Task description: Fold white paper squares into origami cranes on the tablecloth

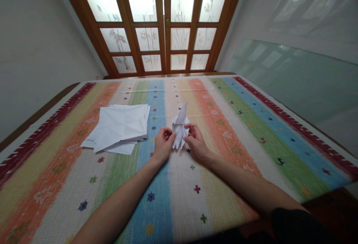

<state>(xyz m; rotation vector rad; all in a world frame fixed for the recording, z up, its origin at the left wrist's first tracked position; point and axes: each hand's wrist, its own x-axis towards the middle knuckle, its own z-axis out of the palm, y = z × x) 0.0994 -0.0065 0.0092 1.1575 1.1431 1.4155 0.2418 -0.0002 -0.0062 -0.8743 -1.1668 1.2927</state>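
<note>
A folded piece of white paper (181, 119) stands between my two hands, with a pointed flap rising at its far end and split folds toward me. My left hand (164, 141) pinches its left edge between thumb and curled fingers. On the other side, my right hand (195, 139) grips the right edge, thumb and forefinger closed on the paper. Left of my hands lies a loose stack of white paper sheets (123, 124); creases cross the top sheet.
A striped, patterned tablecloth (223, 199) covers the table. Behind the far table edge stand wooden doors (165, 46) with frosted panes. A glass panel (296, 80) leans along the wall at the right, and a white wall (41, 50) is at the left.
</note>
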